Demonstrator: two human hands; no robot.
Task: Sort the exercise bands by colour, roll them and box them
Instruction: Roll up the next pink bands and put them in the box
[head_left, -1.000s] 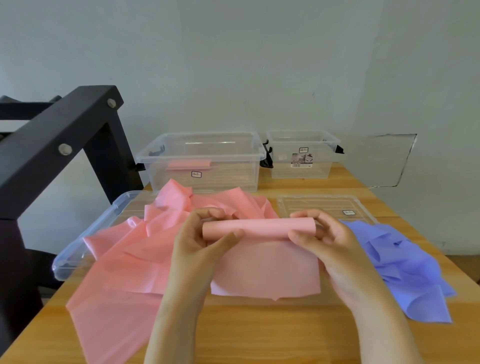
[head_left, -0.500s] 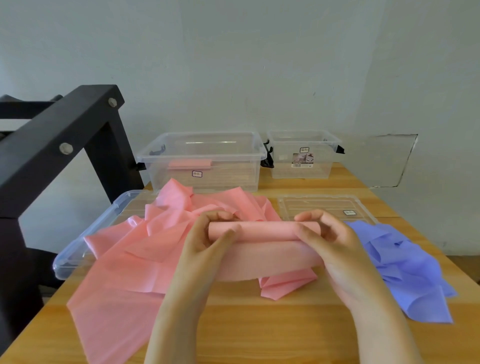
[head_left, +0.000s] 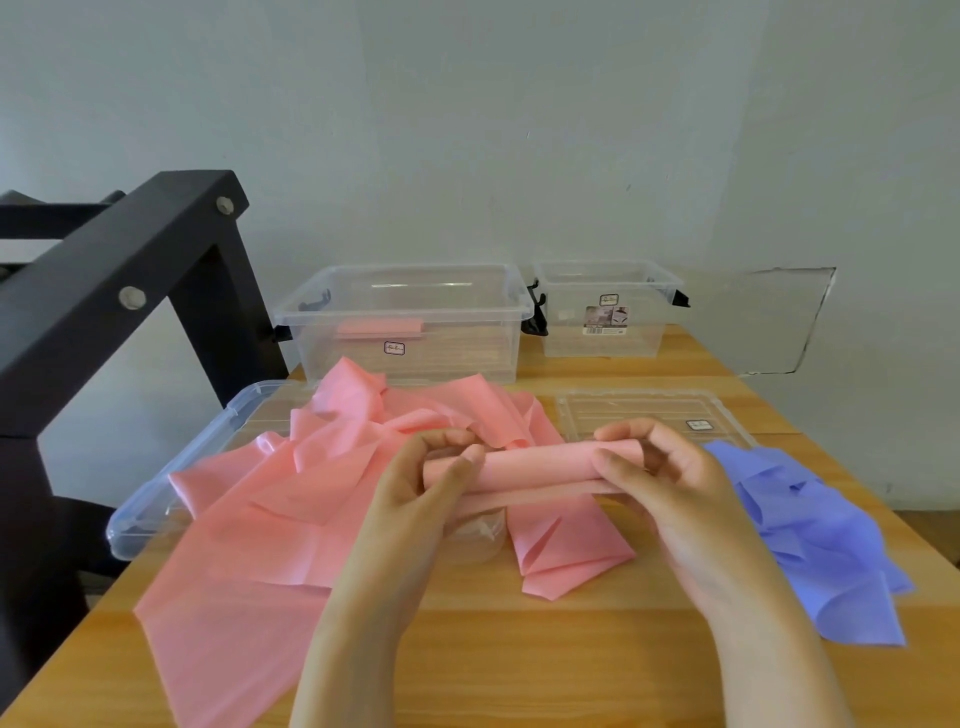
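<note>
Pink band had nearly all wound up: where a broad flap hung under the pink roll (head_left: 535, 467) a second ago, I saw only a narrow strip left. Both grips were clamped on it, left hand (head_left: 415, 499) at one end and right hand (head_left: 670, 483) at the other. They held it just above the surface (head_left: 519, 649), over the loose pink bands (head_left: 270, 499). I judged it almost ready for the clear box (head_left: 410, 291), which already held a rolled pink band (head_left: 379, 328). The purple bands (head_left: 810, 530) lay unrolled.

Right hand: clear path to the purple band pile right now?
Path likely yes, hand no. The purple band pile lies uncovered on the table beside the right hand, nothing between. But that hand grips an end of the pink roll, so it must let go first.
</note>
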